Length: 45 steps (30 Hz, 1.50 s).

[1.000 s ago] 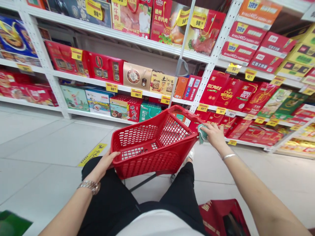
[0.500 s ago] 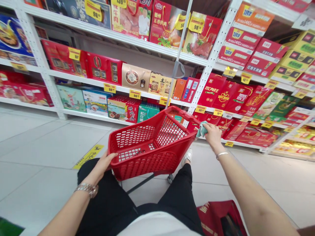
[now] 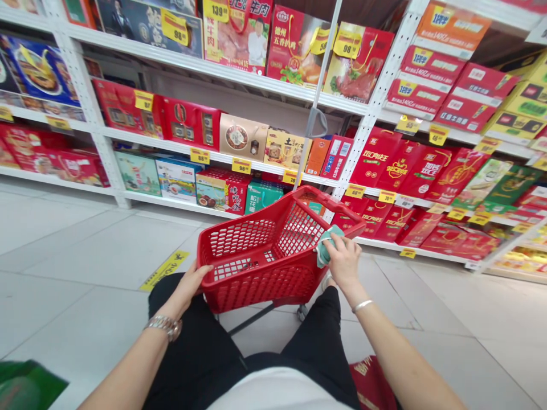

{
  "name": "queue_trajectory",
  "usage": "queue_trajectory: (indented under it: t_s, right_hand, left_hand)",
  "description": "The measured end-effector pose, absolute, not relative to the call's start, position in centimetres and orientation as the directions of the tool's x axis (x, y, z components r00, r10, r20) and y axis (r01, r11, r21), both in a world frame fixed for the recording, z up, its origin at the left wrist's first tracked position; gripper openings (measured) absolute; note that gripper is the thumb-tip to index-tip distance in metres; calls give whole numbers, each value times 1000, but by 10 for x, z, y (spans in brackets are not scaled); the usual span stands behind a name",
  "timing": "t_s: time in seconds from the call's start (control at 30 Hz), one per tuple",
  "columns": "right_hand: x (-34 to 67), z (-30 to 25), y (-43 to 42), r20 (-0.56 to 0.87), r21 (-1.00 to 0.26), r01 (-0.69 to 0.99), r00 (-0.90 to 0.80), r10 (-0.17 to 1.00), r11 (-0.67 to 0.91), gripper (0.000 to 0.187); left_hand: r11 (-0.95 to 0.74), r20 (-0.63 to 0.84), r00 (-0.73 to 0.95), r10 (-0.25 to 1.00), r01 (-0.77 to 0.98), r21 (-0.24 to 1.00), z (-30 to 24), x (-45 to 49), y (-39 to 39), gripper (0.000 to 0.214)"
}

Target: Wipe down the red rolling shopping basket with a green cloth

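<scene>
A red plastic shopping cart (image 3: 256,285) stands in front of me, its basket holding nothing that I can see. My left hand (image 3: 193,285) grips the near left corner of its rim, thumb on top and fingers mostly hidden beneath. A green cloth (image 3: 325,246) is pressed against the right-hand rim by my right hand (image 3: 344,259), which is closed on it. The cart's handle (image 3: 342,209) lies just beyond that hand. A grey pole (image 3: 318,80) with a grey loop rises behind the cart.
White shelves (image 3: 222,67) with boxed goods and yellow price tags run along the far side. A red bag (image 3: 371,381) is on the floor by my right leg. Something green (image 3: 29,384) shows at the lower left. A yellow sticker (image 3: 164,270) marks the tiled floor.
My right hand has moved with the cloth from the handle's end leftward and nearer along the rim. My left hand stays on the corner. The whole view has shifted slightly.
</scene>
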State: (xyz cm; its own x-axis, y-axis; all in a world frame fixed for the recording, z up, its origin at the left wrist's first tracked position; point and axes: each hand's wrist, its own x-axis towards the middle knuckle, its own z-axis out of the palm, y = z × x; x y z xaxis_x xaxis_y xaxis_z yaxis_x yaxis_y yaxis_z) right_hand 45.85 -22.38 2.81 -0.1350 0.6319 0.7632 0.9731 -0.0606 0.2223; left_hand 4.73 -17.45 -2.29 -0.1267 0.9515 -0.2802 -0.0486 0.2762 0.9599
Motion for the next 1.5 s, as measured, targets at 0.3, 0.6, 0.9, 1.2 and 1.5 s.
queue_trajectory:
  t_s: [0.3,0.6,0.9,1.2,1.5]
  right_hand:
    - [311,26,-234,729,208,880,-430,533,426,23]
    - [218,-18,-232,542,251,722,-657,524,645,23]
    - [294,-22,-220,646,208,848,-493,582,488,24]
    - [420,15,-215,691,254,952,-303,656,171,34]
    - [464,56,-212,665,230,973,-135,734,-30,39]
  left_hand:
    - [287,-295,-145,944,-71,955,-15,53,-180,52]
    - [118,-129,-109,986,-99,988,-31,44,-174,62]
    - [246,-260,-97,961,-131,960,-25,50,-178,53]
    - [269,-274,-81,958,-60,961,-20,46,-178,54]
    - [256,-259,-77,963,-46,966,-34,50,-160,53]
